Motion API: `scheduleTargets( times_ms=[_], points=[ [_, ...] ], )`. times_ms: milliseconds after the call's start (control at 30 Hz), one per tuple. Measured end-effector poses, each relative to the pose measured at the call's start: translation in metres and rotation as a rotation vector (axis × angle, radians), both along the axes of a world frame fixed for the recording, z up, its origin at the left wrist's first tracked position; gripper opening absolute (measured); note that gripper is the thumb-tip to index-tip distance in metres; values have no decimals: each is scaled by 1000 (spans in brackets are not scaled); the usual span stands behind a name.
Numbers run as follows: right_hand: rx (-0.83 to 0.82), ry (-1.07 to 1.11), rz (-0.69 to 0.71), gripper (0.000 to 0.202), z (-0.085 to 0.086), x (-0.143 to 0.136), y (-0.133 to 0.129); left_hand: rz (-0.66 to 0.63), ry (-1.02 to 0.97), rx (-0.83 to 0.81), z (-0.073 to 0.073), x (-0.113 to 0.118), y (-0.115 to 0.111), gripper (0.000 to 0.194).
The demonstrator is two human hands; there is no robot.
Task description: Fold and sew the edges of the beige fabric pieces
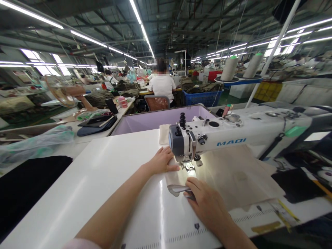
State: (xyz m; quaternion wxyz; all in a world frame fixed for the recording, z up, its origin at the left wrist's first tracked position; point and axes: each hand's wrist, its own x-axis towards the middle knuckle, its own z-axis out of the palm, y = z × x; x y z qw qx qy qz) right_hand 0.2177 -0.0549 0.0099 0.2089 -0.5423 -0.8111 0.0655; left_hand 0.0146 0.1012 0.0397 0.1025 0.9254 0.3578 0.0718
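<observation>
A beige piece of fabric [233,176] lies under the white sewing machine [228,135] and spreads out to the right beneath its arm. My left hand [163,161] rests on the fabric just left of the lit presser foot [190,167], fingers stretched out and thumb pointing toward the foot. In front of the foot, my right hand [203,199] pinches the folded near edge of the same fabric, thumb below and fingers on top. A grey-white fold curls out to the left of the right fingertips. The needle itself is too small to make out.
A lilac-lined bin [145,121] stands behind the white tabletop [114,173]. Dark cloth [33,186] lies at left, and a black piece [297,185] at right. Two thread cones [229,68] stand above the machine. A person in white [162,86] sits ahead, facing away.
</observation>
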Motion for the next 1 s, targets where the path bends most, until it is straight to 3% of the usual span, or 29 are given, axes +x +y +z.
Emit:
scheduleTargets(
  times_ms=[167,333,433,500,600,700,800,1000],
  points=[
    [-41,-15,14,16,4,1,1,-4,12,12,-3,-2,4,56],
    [-61,-17,18,18,9,1,4,43,69,73,8,6,-6,55],
    [-64,-21,29,17,10,1,6,175,107,174,12,18,-33,31],
    [-58,-26,36,17,9,2,4,183,110,184,10,24,-58,8],
    [-22,-30,46,27,3,4,1,1,20,140,-2,24,-96,14],
    [3,-32,52,33,-4,5,-2,-86,-71,166,-10,18,-118,20],
    [6,-52,48,33,-3,5,-2,-114,-85,151,-7,12,-121,26],
    [-64,-112,22,20,15,1,10,-134,-67,91,5,13,-104,21]
  ],
)
